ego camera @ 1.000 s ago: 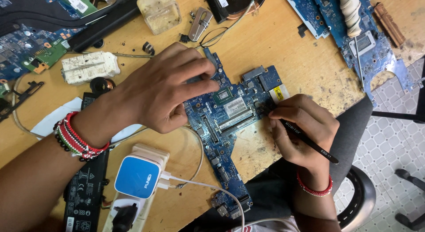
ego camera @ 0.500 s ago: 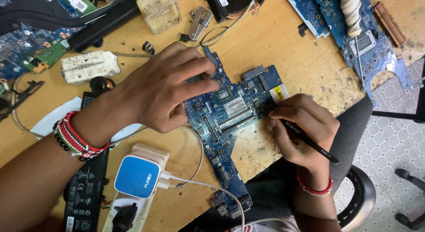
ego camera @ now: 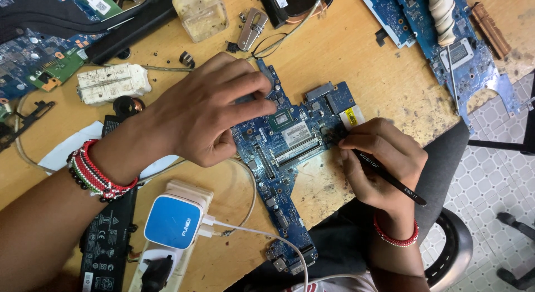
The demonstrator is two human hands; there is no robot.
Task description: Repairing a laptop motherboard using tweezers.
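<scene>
left hand [ego camera: 209,110] flat on motherboard [ego camera: 290,141]

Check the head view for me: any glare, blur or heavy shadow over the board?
Head view: sharp, evenly lit; no glare on the board. The left hand casts soft shadow beneath its palm; the right hand hides the tool tip. Slight wide-angle bend at the edges.

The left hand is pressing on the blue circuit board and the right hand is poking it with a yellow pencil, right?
Not quite. In the head view the right hand holds slim black tweezers, not a yellow pencil. The rest is right: the left hand presses down on the blue circuit board lying on the wooden table.
</scene>
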